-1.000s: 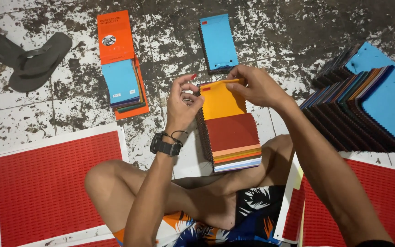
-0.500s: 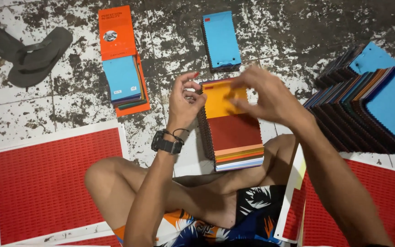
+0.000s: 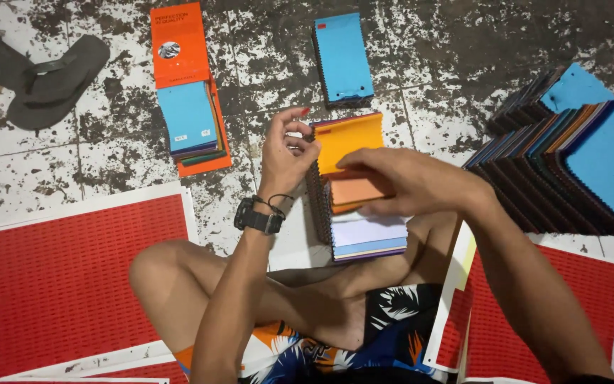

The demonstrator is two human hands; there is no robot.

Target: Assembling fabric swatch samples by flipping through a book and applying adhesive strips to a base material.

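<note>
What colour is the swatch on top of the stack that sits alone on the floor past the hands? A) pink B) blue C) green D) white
B: the lone stack on the floor beyond both hands shows a bright blue swatch on top.

Pale floor tiles (image 3: 51, 178) are showing heavy dark staining, the black blotches thickening toward the far edge of the view, and thin grout lines are crossing between them. Light is falling evenly over the floor, throwing only soft shadows. A dark sandal (image 3: 51, 78) is lying on the tiles at the far left, well apart from everything else. A big red sheet (image 3: 65, 284) with a white border is lying flat on the floor at the near left, and another red sheet (image 3: 534, 313) is lying at the near right. No walls, windows or furniture are coming into view.
</note>
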